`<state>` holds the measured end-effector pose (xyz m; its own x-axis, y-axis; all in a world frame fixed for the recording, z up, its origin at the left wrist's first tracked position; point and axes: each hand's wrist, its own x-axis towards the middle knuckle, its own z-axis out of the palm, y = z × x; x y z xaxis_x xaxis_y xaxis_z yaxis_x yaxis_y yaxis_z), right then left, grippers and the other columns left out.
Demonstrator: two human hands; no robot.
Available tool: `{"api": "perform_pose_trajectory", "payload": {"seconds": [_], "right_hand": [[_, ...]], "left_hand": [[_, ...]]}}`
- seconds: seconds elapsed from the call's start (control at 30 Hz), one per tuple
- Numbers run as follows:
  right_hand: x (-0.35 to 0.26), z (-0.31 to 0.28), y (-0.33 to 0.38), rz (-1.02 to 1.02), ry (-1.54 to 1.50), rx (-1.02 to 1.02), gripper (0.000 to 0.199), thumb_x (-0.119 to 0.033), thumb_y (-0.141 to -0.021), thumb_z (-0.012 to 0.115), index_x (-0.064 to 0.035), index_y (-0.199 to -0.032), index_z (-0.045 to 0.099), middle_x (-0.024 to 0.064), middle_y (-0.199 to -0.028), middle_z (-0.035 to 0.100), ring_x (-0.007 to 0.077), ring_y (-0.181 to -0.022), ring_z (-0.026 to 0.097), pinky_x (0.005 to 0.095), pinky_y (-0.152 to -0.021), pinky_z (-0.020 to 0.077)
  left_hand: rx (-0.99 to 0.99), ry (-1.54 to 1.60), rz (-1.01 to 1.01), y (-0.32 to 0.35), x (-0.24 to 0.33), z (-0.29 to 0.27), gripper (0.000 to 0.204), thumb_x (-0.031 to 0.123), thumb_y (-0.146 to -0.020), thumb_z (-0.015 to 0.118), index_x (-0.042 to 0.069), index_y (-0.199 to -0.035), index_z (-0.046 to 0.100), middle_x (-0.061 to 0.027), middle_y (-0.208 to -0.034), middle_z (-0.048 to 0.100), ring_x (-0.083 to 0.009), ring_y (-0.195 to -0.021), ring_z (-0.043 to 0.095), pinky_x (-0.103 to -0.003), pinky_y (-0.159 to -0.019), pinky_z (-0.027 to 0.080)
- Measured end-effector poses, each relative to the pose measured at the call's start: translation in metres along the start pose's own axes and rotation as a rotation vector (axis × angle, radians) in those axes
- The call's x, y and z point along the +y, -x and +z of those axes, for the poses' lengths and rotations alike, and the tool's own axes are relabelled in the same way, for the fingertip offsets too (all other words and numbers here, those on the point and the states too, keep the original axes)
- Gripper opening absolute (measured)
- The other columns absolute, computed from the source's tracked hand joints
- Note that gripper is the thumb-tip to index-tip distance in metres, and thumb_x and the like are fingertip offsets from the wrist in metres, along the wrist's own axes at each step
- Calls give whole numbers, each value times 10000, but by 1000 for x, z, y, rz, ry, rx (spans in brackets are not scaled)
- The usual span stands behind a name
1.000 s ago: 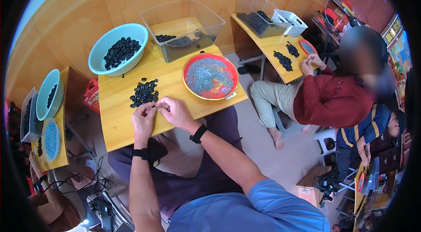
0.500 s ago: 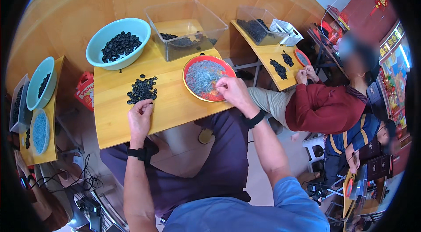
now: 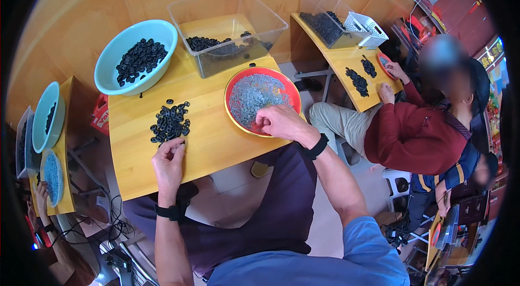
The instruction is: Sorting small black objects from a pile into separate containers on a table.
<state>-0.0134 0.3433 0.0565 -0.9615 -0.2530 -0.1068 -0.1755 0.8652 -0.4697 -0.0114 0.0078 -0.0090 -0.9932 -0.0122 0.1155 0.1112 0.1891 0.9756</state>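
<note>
My left hand (image 3: pixel 169 160) rests on the yellow wooden table (image 3: pixel 211 142), fingers curled just below a pile of small black rings (image 3: pixel 170 122); whether it pinches one is too small to tell. My right hand (image 3: pixel 279 122) reaches into the red bowl (image 3: pixel 234 80) and its fingertips pick at the small grey pieces (image 3: pixel 252 94) inside. Both wrists wear black bands.
A teal bowl of black rings (image 3: pixel 136 58) and a clear plastic bin (image 3: pixel 227 29) stand at the table's back. A person in a red top (image 3: pixel 411 134) works at another yellow table (image 3: pixel 346 64) to the right. More bowls (image 3: pixel 46 118) sit at far left.
My right hand left the black ring pile, where it met my left hand, and moved right into the red bowl. My left hand stayed by the pile.
</note>
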Motion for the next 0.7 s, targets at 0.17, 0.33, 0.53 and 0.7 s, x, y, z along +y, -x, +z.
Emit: {"api": "perform_pose_trajectory", "payload": {"seconds": [0.17, 0.33, 0.53, 0.7], "right_hand": [[3, -1, 0, 53, 26, -7, 99, -87, -778, 638, -66, -843, 710, 132, -848, 711, 330, -829, 682, 441, -707, 523], [2, -5, 4, 64, -23, 103, 78, -87, -799, 670, -43, -863, 686, 111, -836, 704, 266, -782, 693, 384, -679, 524], [1, -4, 3, 32, -7, 171, 116, -62, -822, 669, -43, -936, 672, 103, -851, 703, 249, -787, 689, 380, -685, 528], [-2, 3, 2, 107, 34, 229, 71, -72, -810, 666, -65, -876, 689, 131, -896, 695, 308, -850, 683, 457, -724, 522]], "left_hand": [[8, 20, -15, 0, -2, 0, 121, 17, -899, 680, -23, -1009, 712, 13, -767, 627, -57, -704, 527, -220, -672, 458], [5, -64, 13, 1, 5, 0, 120, 18, -895, 688, -17, -1006, 715, 1, -768, 644, -57, -695, 541, -224, -668, 466], [15, -79, 29, 1, 5, 1, 118, 29, -893, 698, -11, -1001, 721, -10, -798, 676, -64, -705, 564, -230, -679, 481], [20, -63, 37, 3, 2, 0, 119, 32, -893, 701, -12, -1001, 720, -22, -802, 682, -69, -703, 573, -235, -676, 488]]}}
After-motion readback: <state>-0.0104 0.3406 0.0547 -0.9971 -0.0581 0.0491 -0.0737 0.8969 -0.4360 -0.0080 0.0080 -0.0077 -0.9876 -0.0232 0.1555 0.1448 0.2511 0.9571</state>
